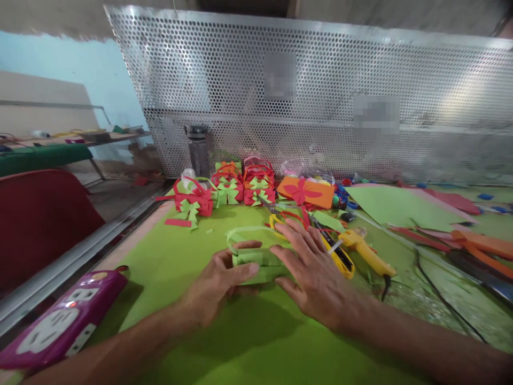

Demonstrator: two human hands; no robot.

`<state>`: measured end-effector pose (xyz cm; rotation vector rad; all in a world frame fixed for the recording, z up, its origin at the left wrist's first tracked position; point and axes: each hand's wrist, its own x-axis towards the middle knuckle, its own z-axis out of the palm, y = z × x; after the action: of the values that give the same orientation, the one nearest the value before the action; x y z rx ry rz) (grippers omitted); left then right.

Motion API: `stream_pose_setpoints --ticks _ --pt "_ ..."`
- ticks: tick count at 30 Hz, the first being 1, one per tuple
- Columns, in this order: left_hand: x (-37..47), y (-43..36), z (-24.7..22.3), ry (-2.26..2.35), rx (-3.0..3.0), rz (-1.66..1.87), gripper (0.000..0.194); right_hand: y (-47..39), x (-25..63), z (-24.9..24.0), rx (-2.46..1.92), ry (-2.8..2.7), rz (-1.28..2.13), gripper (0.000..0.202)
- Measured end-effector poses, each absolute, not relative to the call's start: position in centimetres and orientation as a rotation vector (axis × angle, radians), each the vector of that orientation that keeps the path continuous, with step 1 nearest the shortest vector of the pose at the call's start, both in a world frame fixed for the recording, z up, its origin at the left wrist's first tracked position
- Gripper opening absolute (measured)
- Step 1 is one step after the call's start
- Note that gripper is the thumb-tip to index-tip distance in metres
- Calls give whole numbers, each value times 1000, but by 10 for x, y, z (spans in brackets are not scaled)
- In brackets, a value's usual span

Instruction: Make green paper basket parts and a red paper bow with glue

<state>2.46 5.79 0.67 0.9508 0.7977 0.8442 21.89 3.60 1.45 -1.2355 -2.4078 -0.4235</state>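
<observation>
A small light green paper basket with a thin looped paper handle is in front of me, just above the green table top. My left hand is closed on its left end, the thumb lying along the near side and the fingers behind. At the right end, my right hand has its thumb and index finger around the basket, while its other fingers stretch forward, apart. Those fingertips are close to the scissors with red and yellow handles. Part of the basket is hidden by my hands.
Finished red baskets with green bows and an orange box stand at the back. A yellow glue gun and a yellow cutter lie right. Left is a purple power strip. Behind rises a perforated metal panel.
</observation>
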Motion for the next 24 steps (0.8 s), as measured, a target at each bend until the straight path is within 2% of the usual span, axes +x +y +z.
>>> stream_pose_setpoints --ticks 8,15,24 --pt "27 58 6 863 930 867 42 40 217 8 -1206 -2430 -425 33" --pt "27 58 0 845 995 839 55 40 216 5 -1213 -2420 -425 31" --pt "33 55 2 902 931 907 47 40 215 4 -1201 -2399 -440 29"
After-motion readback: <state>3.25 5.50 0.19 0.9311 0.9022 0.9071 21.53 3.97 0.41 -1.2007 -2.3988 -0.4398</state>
